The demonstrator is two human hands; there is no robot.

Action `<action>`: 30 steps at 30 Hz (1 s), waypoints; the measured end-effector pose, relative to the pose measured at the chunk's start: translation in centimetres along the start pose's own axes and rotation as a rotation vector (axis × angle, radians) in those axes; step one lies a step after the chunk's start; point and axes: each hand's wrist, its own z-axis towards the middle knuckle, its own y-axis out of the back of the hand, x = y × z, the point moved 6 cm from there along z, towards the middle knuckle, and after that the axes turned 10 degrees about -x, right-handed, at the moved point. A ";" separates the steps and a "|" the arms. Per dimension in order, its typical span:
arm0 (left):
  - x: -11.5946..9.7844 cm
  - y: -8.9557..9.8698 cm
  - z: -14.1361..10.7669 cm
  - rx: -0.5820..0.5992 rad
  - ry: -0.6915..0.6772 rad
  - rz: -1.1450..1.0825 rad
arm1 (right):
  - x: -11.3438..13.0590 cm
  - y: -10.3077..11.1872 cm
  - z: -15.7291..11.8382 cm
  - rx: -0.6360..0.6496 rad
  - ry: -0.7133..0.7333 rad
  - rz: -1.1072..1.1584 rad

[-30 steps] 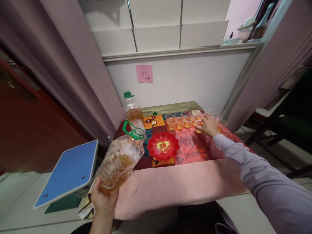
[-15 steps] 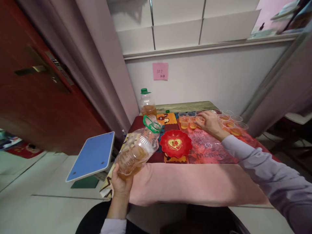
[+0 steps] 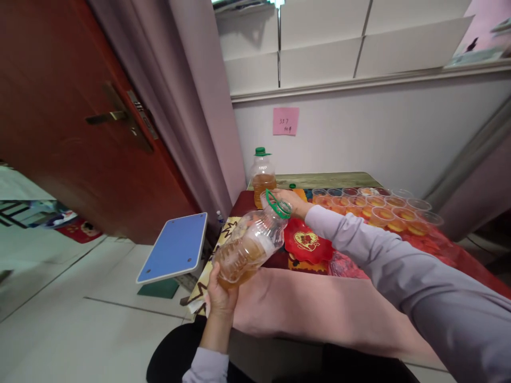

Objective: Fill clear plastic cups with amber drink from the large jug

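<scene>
My left hand is wrapped round the base of a clear plastic jug, tilted with its mouth to the upper right. Amber liquid lies inside it, and a green ring handle circles its uncapped neck. My right hand reaches behind that neck; its fingertips are mostly hidden by the handle, beside what looks like a clear plastic cup. Under my right forearm sits a red scalloped dish. Rows of clear plastic cups holding amber drink stand to the right.
A second jug with a green cap stands upright at the table's back left, near a small green cap. A pink cloth hangs over the front edge. Left of the table is a blue board; a red door is beyond.
My right hand has moved left from the cups to beside the jug's neck. My left hand keeps the jug tilted. The view has swung left.
</scene>
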 end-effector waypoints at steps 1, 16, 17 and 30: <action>0.0 0.0 0.0 0.013 -0.002 0.004 | 0.2 0.1 0.2 0.012 0.002 -0.004; 0.3 0.0 0.0 0.017 0.022 -0.050 | -2.3 -0.5 1.3 -0.063 -0.106 0.056; 0.2 0.0 -0.1 0.015 0.026 -0.049 | -2.5 -0.6 1.2 -0.084 -0.117 0.072; 0.2 0.0 0.1 0.030 -0.033 0.013 | -3.0 5.8 -0.8 -0.488 -0.184 0.210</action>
